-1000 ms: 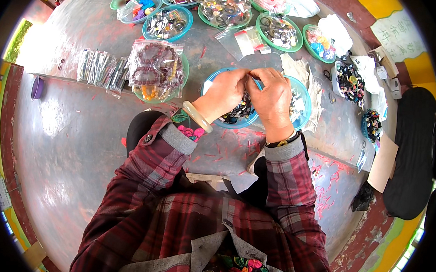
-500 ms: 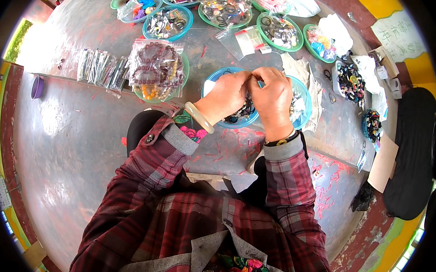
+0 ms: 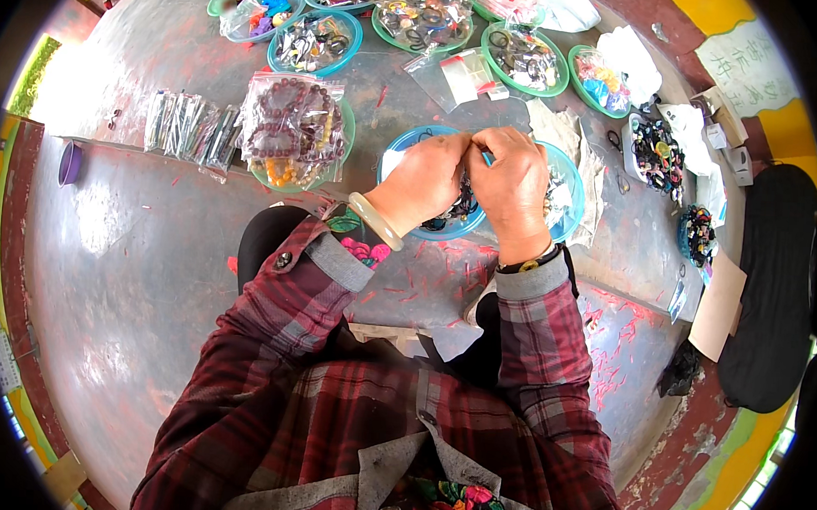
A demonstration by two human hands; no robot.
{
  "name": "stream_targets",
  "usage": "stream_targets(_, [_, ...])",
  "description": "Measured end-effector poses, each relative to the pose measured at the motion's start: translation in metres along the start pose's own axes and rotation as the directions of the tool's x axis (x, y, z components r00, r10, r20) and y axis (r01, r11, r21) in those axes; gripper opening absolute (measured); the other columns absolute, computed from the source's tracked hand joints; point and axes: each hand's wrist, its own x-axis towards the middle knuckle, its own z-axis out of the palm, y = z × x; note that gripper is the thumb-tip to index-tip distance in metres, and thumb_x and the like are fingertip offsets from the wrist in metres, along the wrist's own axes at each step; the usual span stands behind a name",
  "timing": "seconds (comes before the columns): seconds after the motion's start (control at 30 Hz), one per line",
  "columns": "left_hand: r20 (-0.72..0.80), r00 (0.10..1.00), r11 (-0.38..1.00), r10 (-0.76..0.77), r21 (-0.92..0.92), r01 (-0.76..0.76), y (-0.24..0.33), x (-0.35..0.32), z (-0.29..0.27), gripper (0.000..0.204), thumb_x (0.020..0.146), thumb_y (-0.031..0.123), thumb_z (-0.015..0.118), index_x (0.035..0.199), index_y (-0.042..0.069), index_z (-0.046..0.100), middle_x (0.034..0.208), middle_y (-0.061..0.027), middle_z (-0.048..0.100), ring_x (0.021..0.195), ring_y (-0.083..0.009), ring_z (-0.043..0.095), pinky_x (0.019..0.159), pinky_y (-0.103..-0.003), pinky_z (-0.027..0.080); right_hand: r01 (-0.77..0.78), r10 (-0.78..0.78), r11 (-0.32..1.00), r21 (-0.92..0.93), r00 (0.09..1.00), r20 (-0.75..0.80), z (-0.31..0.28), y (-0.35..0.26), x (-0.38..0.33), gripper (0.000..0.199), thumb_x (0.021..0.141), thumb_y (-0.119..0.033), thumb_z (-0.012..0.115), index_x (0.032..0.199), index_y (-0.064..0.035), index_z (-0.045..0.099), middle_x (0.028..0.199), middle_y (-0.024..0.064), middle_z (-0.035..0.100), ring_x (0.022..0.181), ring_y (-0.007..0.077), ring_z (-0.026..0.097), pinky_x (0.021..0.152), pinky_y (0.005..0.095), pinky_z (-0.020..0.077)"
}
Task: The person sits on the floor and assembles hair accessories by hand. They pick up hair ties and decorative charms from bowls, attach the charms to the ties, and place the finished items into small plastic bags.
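My left hand (image 3: 427,176) and my right hand (image 3: 510,182) meet with their fingertips pressed together over two blue baskets. Both are closed in a pinch; whatever sits between the fingers is too small or hidden to make out. Under my left hand, the left blue basket (image 3: 390,156) holds dark cords and small beaded pieces (image 3: 453,213). Partly behind my right hand is the right blue basket (image 3: 577,200), with pale and silvery bits in it.
Bagged dark-red beads (image 3: 291,122) lie on a green basket to the left, beside slim packets (image 3: 191,129). Several baskets of small parts, such as a green one (image 3: 562,70), line the far side. A white tub (image 3: 654,156) of dark cords stands right.
My fingertips have shifted very slightly against each other, and my left wrist has moved a touch. The baskets and the rest stay where they were.
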Motion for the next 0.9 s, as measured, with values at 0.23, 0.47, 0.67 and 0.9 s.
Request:
stream_targets(0.23, [0.052,0.99,0.976,-0.128,-0.169,0.135,-0.001,0.002,-0.004,0.018,0.085,0.004,0.049,0.099,-0.001,0.058,0.082,-0.0196,0.061,0.073,-0.0321,0.06,0.064,-0.031,0.047,-0.193,0.199,0.943,0.272,0.98,0.007,0.005,0.004,0.0,0.004,0.067,-0.006,0.061,0.07,-0.0035,0.063,0.072,0.0097,0.062,0.065,0.0269,0.059,0.059,0.0341,0.0459])
stream_targets(0.47, [0.18,0.913,0.785,-0.365,-0.469,0.406,-0.01,0.004,-0.002,0.021,0.091,0.008,0.047,0.103,-0.006,0.057,0.078,-0.003,0.06,0.076,-0.006,0.054,0.066,-0.024,0.047,-0.387,0.344,0.804,0.452,0.922,0.179,0.007,0.011,0.001,0.008,0.072,-0.008,0.062,0.077,-0.0015,0.065,0.076,0.0111,0.063,0.068,0.0215,0.061,0.061,0.0301,0.0468])
stream_targets(0.67, [-0.03,0.992,0.991,-0.123,-0.055,0.122,-0.005,0.003,-0.003,0.018,0.085,0.003,0.049,0.101,-0.002,0.058,0.081,-0.0198,0.062,0.074,-0.0288,0.063,0.063,-0.032,0.048,-0.325,0.263,0.842,0.43,0.944,0.199,0.001,0.007,0.003,0.012,0.072,-0.01,0.062,0.079,-0.0008,0.065,0.076,0.0122,0.063,0.068,0.0223,0.061,0.062,0.0311,0.0471])
stream_targets(0.9, [-0.007,0.993,0.99,-0.114,-0.081,0.113,0.002,0.002,-0.003,0.018,0.084,0.002,0.05,0.101,0.0,0.058,0.082,-0.0215,0.06,0.076,-0.03,0.062,0.064,-0.033,0.048,-0.35,0.292,0.859,0.374,0.935,0.204,0.002,0.01,0.002,0.013,0.073,-0.011,0.061,0.079,-0.0001,0.065,0.074,0.0129,0.063,0.066,0.0212,0.061,0.062,0.0298,0.0466])
